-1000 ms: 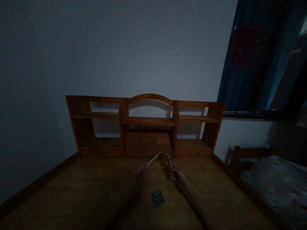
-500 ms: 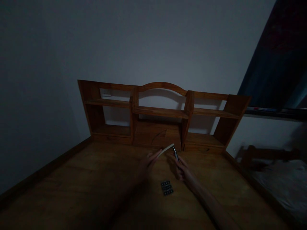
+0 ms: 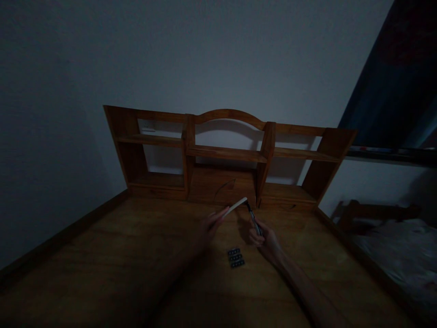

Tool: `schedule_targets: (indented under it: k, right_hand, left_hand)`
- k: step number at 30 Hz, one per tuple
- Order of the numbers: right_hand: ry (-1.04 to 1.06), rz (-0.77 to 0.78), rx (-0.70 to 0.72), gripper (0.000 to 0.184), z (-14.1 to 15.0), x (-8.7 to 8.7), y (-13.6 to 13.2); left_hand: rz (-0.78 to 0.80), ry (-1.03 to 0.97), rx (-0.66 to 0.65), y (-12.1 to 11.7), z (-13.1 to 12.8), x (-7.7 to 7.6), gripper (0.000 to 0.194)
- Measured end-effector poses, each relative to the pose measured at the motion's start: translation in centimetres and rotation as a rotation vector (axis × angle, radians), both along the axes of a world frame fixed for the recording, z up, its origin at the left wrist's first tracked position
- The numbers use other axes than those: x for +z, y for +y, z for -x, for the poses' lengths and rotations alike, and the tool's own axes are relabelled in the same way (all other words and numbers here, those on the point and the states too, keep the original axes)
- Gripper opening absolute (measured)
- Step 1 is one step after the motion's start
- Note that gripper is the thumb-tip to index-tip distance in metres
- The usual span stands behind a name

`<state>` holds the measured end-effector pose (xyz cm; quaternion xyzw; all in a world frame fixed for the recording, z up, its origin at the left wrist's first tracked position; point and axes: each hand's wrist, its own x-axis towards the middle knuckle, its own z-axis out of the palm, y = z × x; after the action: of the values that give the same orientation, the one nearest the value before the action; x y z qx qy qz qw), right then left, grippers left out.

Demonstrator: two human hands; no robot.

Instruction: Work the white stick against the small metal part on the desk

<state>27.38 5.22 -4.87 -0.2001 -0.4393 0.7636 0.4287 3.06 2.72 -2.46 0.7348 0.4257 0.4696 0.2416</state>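
In the dim light, my left hand (image 3: 209,228) grips the near end of a pale, flat strip (image 3: 235,207), which slants up to the right. My right hand (image 3: 264,238) is closed around a slim dark tool with a shiny shaft (image 3: 251,213); its exact kind is too dark to make out. The tool's tip is at the strip's far end, seemingly touching it. On the wooden tabletop (image 3: 136,255) below and between my hands lies a small dark pack (image 3: 236,258) in three rows with pale dots.
A wooden shelf unit (image 3: 227,154) with open compartments stands at the back of the tabletop against a pale wall (image 3: 205,54). To the right are a dark curtain (image 3: 396,91) and a bed with light bedding (image 3: 403,250).
The view has tipped slightly downward, so everything sits a little higher. My right hand has turned, and the tool slants more with its handle shifted right. Both holds remain.
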Motion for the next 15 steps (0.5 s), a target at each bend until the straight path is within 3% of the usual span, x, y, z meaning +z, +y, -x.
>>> schedule_targets:
  k: [6, 15]
  right_hand:
    - [0.045, 0.078, -0.006, 0.034, 0.0, 1.4, -1.0]
    - [-0.015, 0.078, 0.072, 0.035, 0.2, 2.6, -2.0]
  left_hand:
    - [-0.022, 0.025, 0.078, 0.4, 0.0, -1.2, 0.045]
    - [-0.019, 0.167, 0.035, -0.8, -0.2, 0.1, 0.046]
